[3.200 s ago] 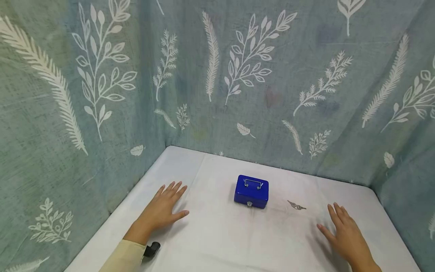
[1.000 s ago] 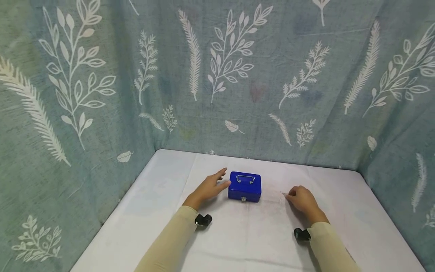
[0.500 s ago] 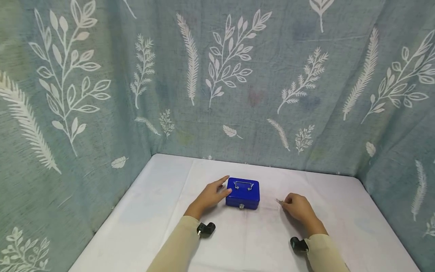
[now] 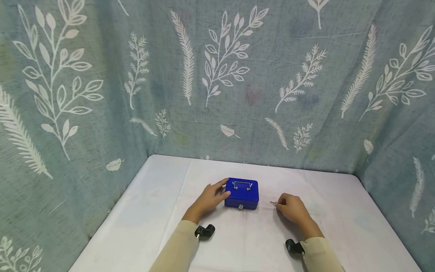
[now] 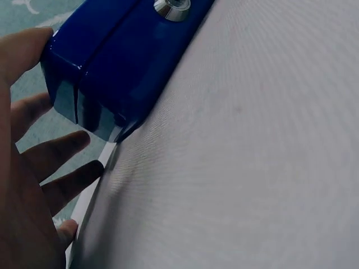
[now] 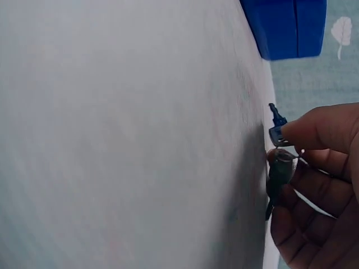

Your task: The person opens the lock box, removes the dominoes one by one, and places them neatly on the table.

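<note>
A small blue cash box point(image 4: 241, 194) stands on the white table, its wire handle point(image 4: 242, 184) on the lid and its silver lock point(image 4: 241, 206) in front. My left hand point(image 4: 208, 198) is at the box's left end. In the left wrist view, the thumb point(image 5: 25, 53) meets the lid's edge and the other fingers are spread loosely beside the end wall. Right of the box, my right hand point(image 4: 293, 207) pinches a key point(image 6: 277, 129) between thumb and fingers, its blade pointing toward the box. A second key point(image 6: 279, 178) hangs from the same ring, partly against the curled fingers.
A white cloth covers the table point(image 4: 217, 245). Blue-green curtains point(image 4: 163, 75) with white leaf prints enclose its back and sides. A black wrist camera point(image 4: 205, 231) sits on the left sleeve and another wrist camera point(image 4: 294, 247) on the right.
Both hands were spread apart, with the keys lying on the table. The left hand has come to the box; the right has picked up the keys and moved left toward the box.
</note>
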A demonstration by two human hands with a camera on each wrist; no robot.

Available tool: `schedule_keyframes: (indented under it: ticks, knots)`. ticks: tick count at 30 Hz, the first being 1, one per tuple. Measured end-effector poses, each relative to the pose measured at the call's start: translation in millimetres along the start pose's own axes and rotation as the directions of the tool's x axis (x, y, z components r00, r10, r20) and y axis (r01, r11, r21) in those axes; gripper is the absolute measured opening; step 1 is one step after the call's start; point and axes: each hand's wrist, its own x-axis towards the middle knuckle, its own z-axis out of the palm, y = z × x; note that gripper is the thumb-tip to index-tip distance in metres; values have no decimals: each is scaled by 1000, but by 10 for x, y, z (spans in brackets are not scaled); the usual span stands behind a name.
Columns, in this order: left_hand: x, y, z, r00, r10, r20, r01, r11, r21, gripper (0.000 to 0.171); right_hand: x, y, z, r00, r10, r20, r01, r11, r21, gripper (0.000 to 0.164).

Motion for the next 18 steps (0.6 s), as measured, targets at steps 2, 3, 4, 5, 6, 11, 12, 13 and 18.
schedule_keyframes:
  ticks: [2,3,4,5,6,11,12,13,18]
  knots:
    - [7,4,12,1000,-10,-2,10,1000,-27,67,-18,-24,11,1000,-7,-4,7,1000,8,11]
    - [16,9,15,1000,-12,-1,12,999,-43,68,-26,-37,14,1000,-3,-5,3,1000,13,11]
    - [12,19,15,1000,-14,-1,14,998,-54,68,-40,-47,23,1000,-1,-6,1,1000,20,12]
    - [10,31,14,1000,-19,1,19,998,-66,68,-55,-56,33,1000,3,-6,-2,1000,29,12]
    - [12,38,14,1000,-18,1,18,997,-73,69,-70,-66,40,1000,4,-5,-4,999,39,12]
    - [53,42,9,999,-41,21,44,991,-127,71,-135,-129,76,1000,-1,-3,1,994,113,10]
    - [69,34,7,999,-40,23,43,990,-138,72,-141,-142,86,1000,-3,1,3,991,131,9]
    - [84,33,1,999,-44,27,48,987,-153,73,-146,-153,96,1000,-6,1,6,990,144,8]
    - [152,13,2,998,-37,42,46,973,-225,77,-158,-156,172,998,-59,0,58,984,170,15]
